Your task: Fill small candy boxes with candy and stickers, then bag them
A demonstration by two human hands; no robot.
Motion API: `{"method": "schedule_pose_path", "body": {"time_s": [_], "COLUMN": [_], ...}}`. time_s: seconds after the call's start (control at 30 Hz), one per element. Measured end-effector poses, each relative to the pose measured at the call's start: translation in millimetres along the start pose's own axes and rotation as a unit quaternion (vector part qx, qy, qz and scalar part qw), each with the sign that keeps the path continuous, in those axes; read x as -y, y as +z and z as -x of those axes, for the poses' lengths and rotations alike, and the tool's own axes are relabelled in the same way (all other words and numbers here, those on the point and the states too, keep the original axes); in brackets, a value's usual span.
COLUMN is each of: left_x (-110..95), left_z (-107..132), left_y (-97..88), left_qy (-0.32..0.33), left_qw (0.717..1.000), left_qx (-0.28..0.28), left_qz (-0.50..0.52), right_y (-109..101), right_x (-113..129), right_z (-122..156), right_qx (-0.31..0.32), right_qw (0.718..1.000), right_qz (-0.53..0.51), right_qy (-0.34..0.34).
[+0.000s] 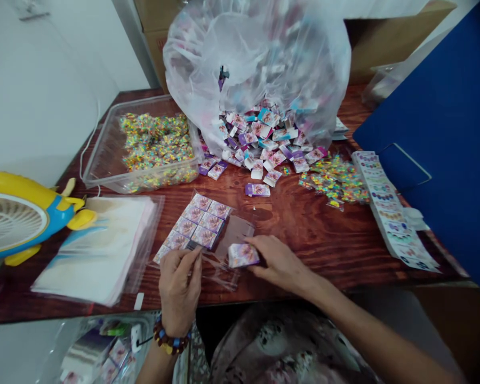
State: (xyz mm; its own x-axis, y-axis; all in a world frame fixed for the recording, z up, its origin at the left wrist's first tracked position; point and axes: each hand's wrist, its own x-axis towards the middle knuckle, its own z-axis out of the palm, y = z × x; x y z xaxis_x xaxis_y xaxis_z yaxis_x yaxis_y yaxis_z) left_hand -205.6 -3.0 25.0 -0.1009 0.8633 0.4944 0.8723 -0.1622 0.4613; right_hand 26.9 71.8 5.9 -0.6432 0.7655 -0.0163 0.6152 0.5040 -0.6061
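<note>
Left hand (179,290) is pinching, thumb and fingers closed on the edge of a clear plastic sleeve (224,272), with a beaded bracelet (172,336) on the wrist. Right hand (278,264) is loosely curved, fingertips (253,246) pressing on a small purple-and-white box (244,255). The box lies between the hands, touching the right hand and just beside the left, on the sleeve.

Just above the left hand, a grid of matching boxes (198,221) sits flat on a plastic sheet on the reddish wooden surface (304,250). Farther up, a loose heap of the same boxes (264,138) spills from a large clear plastic bag (256,58); a few lie apart from the heap, toward the hands.

Left of the heap, a clear plastic tray (104,154) holds multicoloured small pieces (156,144), and more of these lie in a patch (334,178) to the right of the heap. Farther right are a long printed label strip (392,208) and a blue folder (436,149). At left are a stack of clear resealable bags (96,250) and a yellow-and-blue fan (16,218). A cardboard box (384,37) stands behind the surface.
</note>
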Motion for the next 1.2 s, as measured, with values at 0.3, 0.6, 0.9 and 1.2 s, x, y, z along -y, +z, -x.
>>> {"method": "schedule_pose_path", "body": {"time_s": [0.3,0.6,0.9,1.2], "left_x": [2,2,5,8], "left_z": [3,0,4,4], "left_y": [-2.3,-5.0,-6.4,-7.3], "left_qy": [0.011,0.038,0.038,0.047], "left_qw": [1.0,0.999,0.999,0.999], "left_qx": [0.012,0.013,0.03,0.025], "left_qz": [-0.015,-0.009,-0.001,0.006], "right_y": [58,65,75,85], "right_x": [57,59,63,59], "right_z": [-31,-25,-37,-30], "right_qx": [-0.007,-0.019,-0.079,-0.057], "right_qw": [0.998,0.996,0.994,0.993], "right_qz": [0.051,0.066,0.045,0.038], "right_qy": [0.038,0.063,0.068,-0.091]}}
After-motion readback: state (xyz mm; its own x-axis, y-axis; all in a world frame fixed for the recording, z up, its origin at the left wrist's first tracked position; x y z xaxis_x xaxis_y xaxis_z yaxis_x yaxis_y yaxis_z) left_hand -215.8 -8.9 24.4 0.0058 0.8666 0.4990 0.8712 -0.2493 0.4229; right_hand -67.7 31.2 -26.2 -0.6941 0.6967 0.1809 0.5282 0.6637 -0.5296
